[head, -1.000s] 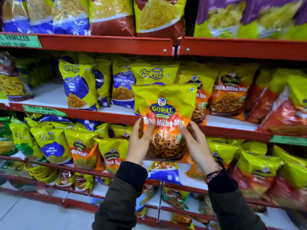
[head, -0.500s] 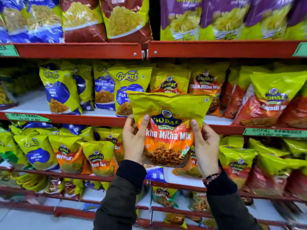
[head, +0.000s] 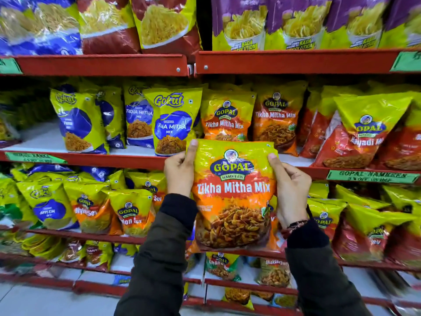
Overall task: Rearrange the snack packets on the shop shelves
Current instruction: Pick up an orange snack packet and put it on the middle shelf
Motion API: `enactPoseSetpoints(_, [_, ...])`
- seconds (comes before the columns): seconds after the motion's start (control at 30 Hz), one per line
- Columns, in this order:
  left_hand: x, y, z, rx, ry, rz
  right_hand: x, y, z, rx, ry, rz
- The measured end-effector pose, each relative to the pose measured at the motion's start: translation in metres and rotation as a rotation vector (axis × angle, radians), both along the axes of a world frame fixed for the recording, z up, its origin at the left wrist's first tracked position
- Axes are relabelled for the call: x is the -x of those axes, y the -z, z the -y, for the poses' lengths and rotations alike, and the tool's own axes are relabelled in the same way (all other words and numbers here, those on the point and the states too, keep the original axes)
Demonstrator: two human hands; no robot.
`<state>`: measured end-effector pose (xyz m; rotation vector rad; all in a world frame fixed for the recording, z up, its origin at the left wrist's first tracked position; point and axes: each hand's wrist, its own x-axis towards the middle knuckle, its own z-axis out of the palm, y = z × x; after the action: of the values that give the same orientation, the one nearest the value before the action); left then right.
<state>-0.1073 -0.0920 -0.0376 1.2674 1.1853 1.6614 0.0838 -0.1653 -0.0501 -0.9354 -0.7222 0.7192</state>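
Note:
A yellow and orange Gopal Tikha Mitha Mix packet (head: 233, 192) is held upright in front of the red shelves. My left hand (head: 180, 171) grips its left edge, thumb on the top corner. My right hand (head: 290, 188) grips its right edge. Behind the packet's top, on the middle shelf (head: 127, 159), stand two matching Gopal Tikha Mitha Mix packets (head: 226, 117). To their left stands a yellow and blue Gokul packet (head: 172, 120).
Red and yellow Gopal packets (head: 362, 135) fill the middle shelf on the right, more Gokul packets (head: 77, 122) the left. The top shelf (head: 296, 61) carries purple, maroon and blue bags. Lower shelves (head: 86, 236) hold several small packets. Green price labels (head: 371, 175) hang on the shelf edges.
The view has shifted right and closer to the shelves. The held packet now appears lower and more upright, its top in front of the middle shelf edge. Both hands keep their grip.

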Motion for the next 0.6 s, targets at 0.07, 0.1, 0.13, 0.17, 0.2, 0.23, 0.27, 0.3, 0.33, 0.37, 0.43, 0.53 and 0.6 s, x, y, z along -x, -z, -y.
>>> enactPoseSetpoints(0.07, [0.0,0.003,-0.004,0.002,0.026,-0.016,-0.002,0.002,0.002,0.003,-0.009,-0.053])
enactPoseSetpoints(0.1, [0.0,0.005,-0.006,0.007,0.039,-0.011,-0.003,0.004,0.003,0.004,-0.011,-0.071])
enactPoseSetpoints(0.13, [-0.001,0.006,-0.005,0.011,0.054,-0.007,-0.004,0.005,0.004,0.008,-0.013,-0.084])
enactPoseSetpoints(0.17, [-0.001,0.009,-0.006,0.021,0.061,-0.01,-0.006,0.006,0.005,0.017,-0.015,-0.092])
enactPoseSetpoints(0.2, [-0.002,0.011,-0.006,0.025,0.075,-0.005,-0.008,0.006,0.005,0.02,-0.017,-0.093])
enactPoseSetpoints(0.23, [-0.002,0.013,-0.007,0.037,0.088,0.001,-0.009,0.007,0.006,0.019,-0.018,-0.093])
enactPoseSetpoints(0.27, [-0.003,0.014,-0.007,0.046,0.1,0.012,-0.011,0.007,0.006,0.013,-0.018,-0.091])
enactPoseSetpoints(0.3, [-0.004,0.015,-0.007,0.048,0.114,0.022,-0.012,0.008,0.007,0.008,-0.018,-0.089])
enactPoseSetpoints(0.33, [-0.005,0.016,-0.006,0.053,0.121,0.028,-0.013,0.008,0.007,0.004,-0.018,-0.087])
enactPoseSetpoints(0.37, [-0.006,0.017,-0.007,0.053,0.13,0.03,-0.013,0.008,0.008,0.0,-0.018,-0.085])
enactPoseSetpoints(0.43, [-0.008,0.019,-0.009,0.044,0.151,0.038,-0.016,0.01,0.009,-0.002,-0.015,-0.087])
enactPoseSetpoints(0.53, [-0.013,0.024,-0.018,0.053,0.196,0.066,-0.021,0.01,0.01,-0.004,0.002,-0.099])
enactPoseSetpoints(0.6, [-0.019,0.022,-0.018,0.06,0.214,0.075,-0.025,0.012,0.008,-0.001,-0.001,-0.105])
